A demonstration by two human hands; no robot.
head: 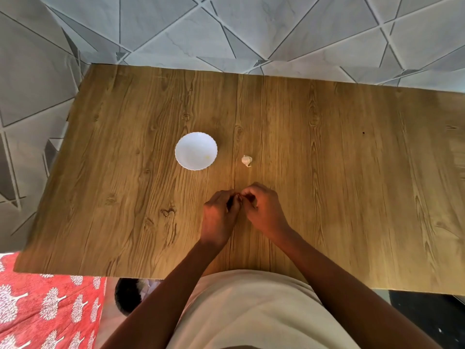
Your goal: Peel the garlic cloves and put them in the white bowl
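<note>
**Both hands work a clove at the near middle of the table**

The left hand (219,210) and right hand (261,207) meet fingertip to fingertip over the wooden table (352,172), fingers curled inward. They appear to pinch a single small garlic clove (239,197) between them, though only a sliver shows and the skin cannot be made out.

The likely trouble from here: a clove this small can squirt out of the pinch if the nails dig too hard, and roll away across the table. Loose skin could also cling to the fingers and end up in the bowl with the clove.

Just beyond the right hand's knuckles lies the rest of the garlic (246,161) — unpeeled, apart from both hands. Farther out, ahead and to the left of the left hand, stands the white bowl (196,151), holding no cloves that can be seen.
</note>
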